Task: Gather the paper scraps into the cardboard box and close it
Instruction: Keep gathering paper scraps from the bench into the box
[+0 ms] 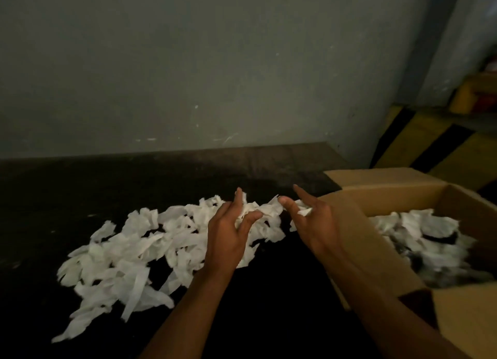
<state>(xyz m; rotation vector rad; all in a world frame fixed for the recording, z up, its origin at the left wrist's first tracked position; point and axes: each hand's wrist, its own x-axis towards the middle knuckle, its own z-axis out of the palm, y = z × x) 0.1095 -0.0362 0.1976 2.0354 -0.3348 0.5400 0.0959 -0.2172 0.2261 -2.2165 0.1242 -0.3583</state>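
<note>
A wide heap of white paper scraps (129, 253) lies on the dark table. At the right stands an open cardboard box (376, 248) with its flaps up and several scraps (427, 232) inside. My left hand (228, 232) hovers over the heap's right end, thumb and fingers pinching a bunch of scraps (252, 209). Just left of the box's near flap, my right hand (314, 218) pinches the other end of that bunch, with a small scrap (305, 211) at its fingers. Both palms face each other.
A grey wall (215, 62) rises right behind the table (80, 186). Yellow and black striped barriers (430, 143) stand beyond the box at the far right. The table's near part between my forearms is dark and bare.
</note>
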